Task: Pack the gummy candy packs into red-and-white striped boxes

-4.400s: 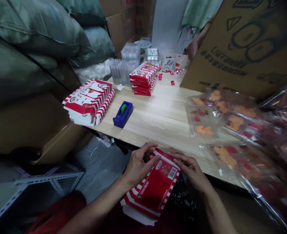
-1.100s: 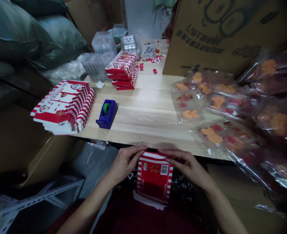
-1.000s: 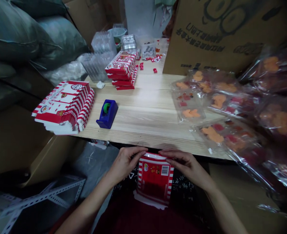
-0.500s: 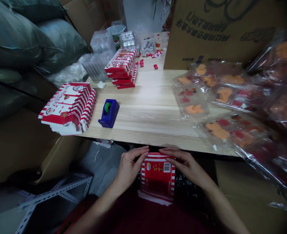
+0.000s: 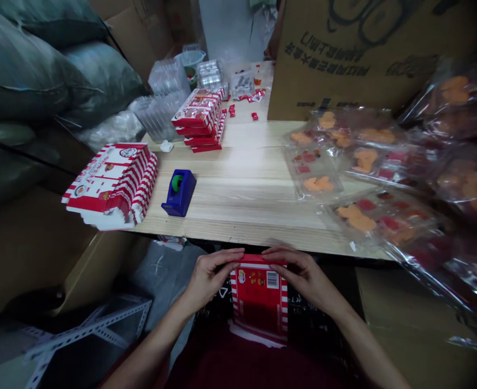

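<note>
Below the table's front edge, over my lap, is a red and white striped cardboard box, its printed side with a barcode facing up. My left hand pinches the box's top edge at the left corner. At the right corner my right hand grips the same edge, thumb below and fingers above. A red strip of the box's far end shows between the two hands. At the end nearest my body a white flap sticks out.
On the table are a stack of flat boxes, a blue tape dispenser, several filled boxes and clear plastic trays. Bagged candy packs cover the right side. A large carton stands behind; sacks lie left.
The box's far end shows as a plain red strip where white stripes showed before. Both hands still hold its corners. The whole view has shifted slightly.
</note>
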The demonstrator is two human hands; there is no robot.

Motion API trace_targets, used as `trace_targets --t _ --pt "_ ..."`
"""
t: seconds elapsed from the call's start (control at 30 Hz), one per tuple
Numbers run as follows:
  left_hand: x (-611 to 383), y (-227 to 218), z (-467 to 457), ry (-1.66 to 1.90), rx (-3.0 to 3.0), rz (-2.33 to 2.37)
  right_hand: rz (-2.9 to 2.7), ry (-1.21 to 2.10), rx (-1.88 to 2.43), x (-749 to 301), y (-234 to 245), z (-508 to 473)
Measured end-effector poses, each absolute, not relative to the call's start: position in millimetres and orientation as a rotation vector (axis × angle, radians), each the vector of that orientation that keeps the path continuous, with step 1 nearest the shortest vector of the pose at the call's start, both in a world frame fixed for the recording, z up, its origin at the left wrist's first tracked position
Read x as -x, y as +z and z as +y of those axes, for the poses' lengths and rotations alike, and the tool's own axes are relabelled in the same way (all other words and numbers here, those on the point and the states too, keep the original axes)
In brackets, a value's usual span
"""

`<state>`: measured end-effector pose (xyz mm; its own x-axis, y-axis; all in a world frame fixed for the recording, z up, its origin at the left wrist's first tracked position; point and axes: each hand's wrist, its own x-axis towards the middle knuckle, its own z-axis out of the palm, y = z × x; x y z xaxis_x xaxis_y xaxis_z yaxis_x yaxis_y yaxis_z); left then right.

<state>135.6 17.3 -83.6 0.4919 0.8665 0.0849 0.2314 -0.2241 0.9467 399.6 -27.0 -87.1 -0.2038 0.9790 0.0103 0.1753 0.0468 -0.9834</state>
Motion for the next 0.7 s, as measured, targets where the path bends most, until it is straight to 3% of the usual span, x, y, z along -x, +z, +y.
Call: trace_targets --t 0.23,0.5,0.7 --pt "-148.1 -80.0 20.8 0.771 -1.754 0.925 -1.558 1.229 1.210 -392.8 -67.8 -11.4" --pt "-151.9 -91.2 22.3 0.752 -1.692 1.012 -1.746 0.780 1.135 -380.8 -96.6 -29.5" --pt "-159.6 -107.5 19.5 0.801 -1.324 1.034 -1.794 0.775 1.221 -392.5 -106.1 -44.3"
